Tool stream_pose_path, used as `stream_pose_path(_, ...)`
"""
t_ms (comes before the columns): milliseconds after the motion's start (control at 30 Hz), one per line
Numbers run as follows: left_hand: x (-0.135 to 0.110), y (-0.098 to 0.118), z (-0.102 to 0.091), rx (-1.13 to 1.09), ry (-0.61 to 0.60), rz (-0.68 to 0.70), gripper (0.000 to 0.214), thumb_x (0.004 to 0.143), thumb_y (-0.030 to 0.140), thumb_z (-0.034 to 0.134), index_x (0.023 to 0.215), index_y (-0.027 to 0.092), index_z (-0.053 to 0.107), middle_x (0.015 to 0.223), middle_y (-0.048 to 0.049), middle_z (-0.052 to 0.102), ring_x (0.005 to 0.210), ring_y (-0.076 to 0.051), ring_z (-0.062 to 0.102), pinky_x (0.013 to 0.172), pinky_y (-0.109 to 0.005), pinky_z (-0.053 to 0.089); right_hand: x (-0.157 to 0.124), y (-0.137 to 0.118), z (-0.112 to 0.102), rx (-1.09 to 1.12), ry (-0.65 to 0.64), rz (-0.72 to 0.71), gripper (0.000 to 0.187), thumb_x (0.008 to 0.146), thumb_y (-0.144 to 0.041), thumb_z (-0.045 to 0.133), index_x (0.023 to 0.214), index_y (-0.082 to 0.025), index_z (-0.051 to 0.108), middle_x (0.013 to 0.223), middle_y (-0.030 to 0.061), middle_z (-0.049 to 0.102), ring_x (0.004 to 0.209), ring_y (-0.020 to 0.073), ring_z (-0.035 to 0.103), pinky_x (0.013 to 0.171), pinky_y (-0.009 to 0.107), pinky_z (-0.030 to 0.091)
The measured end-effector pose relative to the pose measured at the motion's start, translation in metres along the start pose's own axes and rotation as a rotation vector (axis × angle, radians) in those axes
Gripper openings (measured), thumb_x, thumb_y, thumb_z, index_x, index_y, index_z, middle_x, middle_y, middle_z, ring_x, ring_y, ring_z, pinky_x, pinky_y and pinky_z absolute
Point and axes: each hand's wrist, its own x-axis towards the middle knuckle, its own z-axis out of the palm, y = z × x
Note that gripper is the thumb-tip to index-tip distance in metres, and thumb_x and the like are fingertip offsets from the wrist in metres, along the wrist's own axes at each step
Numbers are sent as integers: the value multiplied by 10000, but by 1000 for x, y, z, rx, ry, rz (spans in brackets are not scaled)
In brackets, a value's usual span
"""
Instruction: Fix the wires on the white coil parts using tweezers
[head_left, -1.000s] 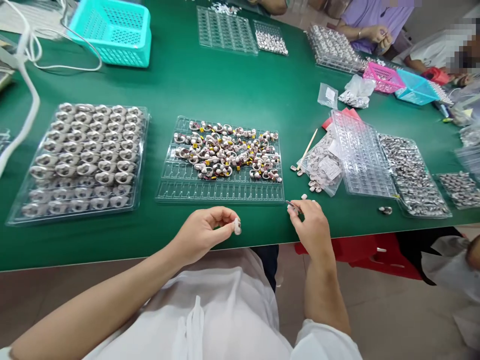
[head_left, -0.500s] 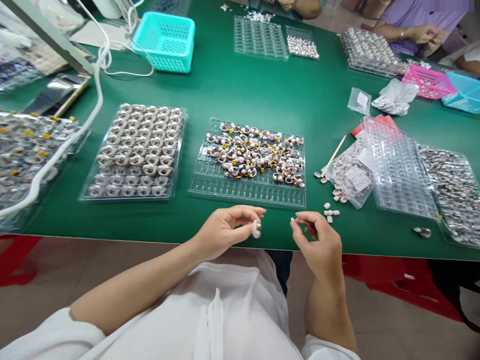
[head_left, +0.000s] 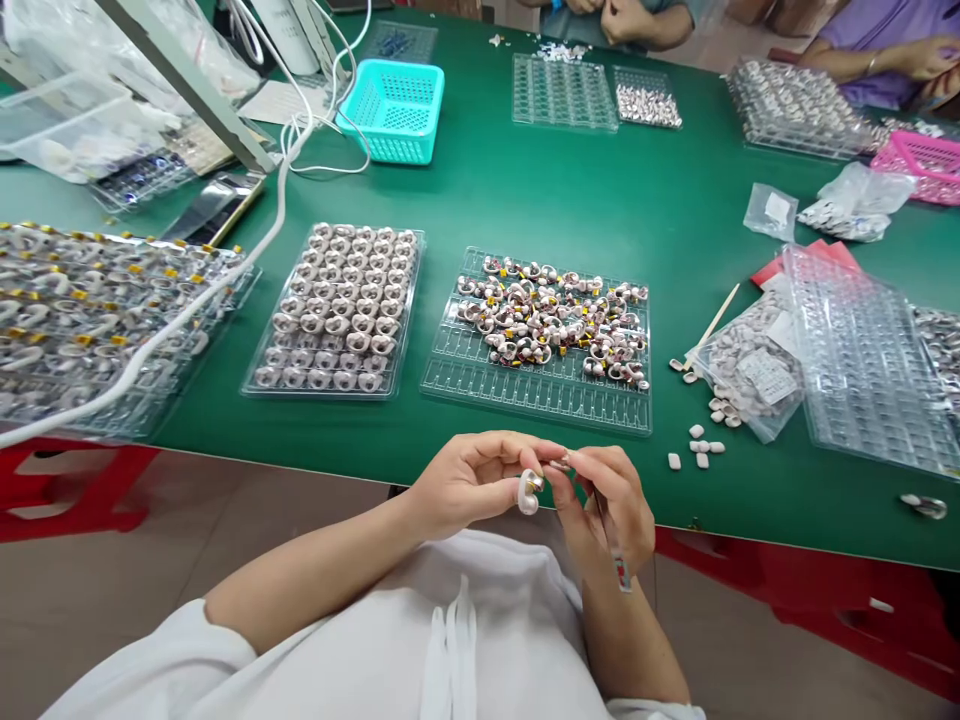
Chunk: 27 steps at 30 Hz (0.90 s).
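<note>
My left hand (head_left: 480, 475) pinches a white C-shaped earbud part (head_left: 527, 493) with a gold-coloured bit at its opening. My right hand (head_left: 604, 500) is closed around a slim metal tool that looks like tweezers (head_left: 620, 570); its end sticks out below the palm. At the meeting fingertips of both hands sits a tiny pale piece (head_left: 559, 464), partly hidden. Beyond the hands, a clear tray (head_left: 525, 395) carries a heap of similar white parts with yellow and dark bits. Small white caps (head_left: 702, 461) lie loose to the right of my hands.
Left of the heap stands a stacked tray (head_left: 322, 393) of pale rings, then larger trays (head_left: 97, 330) under a white cable (head_left: 217, 290). A turquoise basket (head_left: 394, 110) is farther back. To the right lie a bag of caps (head_left: 750, 360) and empty clear trays (head_left: 870, 360). Other people sit opposite.
My right hand has moved left and up against my left hand's fingertips; the slim tool now shows below its palm. The view has shifted left, so the table's things appear farther right.
</note>
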Motion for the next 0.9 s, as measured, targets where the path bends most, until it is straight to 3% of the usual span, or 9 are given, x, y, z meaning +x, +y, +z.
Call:
stream_pose_path(267,-3,5,-1,0,14,14,125,863,69,710,927,160,767,1180,-101,759,1053,-161,714,939,-246,551,3,-1,1,-68,-48,-59,559,818,0,730,1277,-306,640,939,35,659,785,155,638,623,299,561)
stream_pose_path(467,-5,8,-2,42,106,-45,67,859,149,743,926,145,748,1107,-109,779,1003,-159,725,872,-234,568,4,0,1,-204,-134,-132,416,852,-71,719,1200,-291,661,917,38,647,767,153,632,626,287,560)
stream_pose_path(600,-4,13,-1,35,158,-86,103,828,201,781,889,134,734,1094,-118,783,955,-161,734,840,-238,571,2,2,3,-238,-122,-139,400,875,-84,698,1226,-267,641,922,41,684,786,162,660,688,297,583)
stream_pose_path(767,0,16,0,38,218,-111,168,796,253,812,852,126,717,1041,-117,791,894,-162,739,832,-257,568,-3,3,4,-213,-111,-69,385,884,-76,679,1217,-267,650,972,46,707,829,164,688,698,284,592)
stream_pose_path(900,0,14,1,76,264,-123,193,786,265,815,860,121,710,1056,-135,785,927,-189,740,845,-282,569,-6,-3,7,31,-69,163,284,882,-68,667,1100,-249,652,984,42,718,853,168,702,652,273,589)
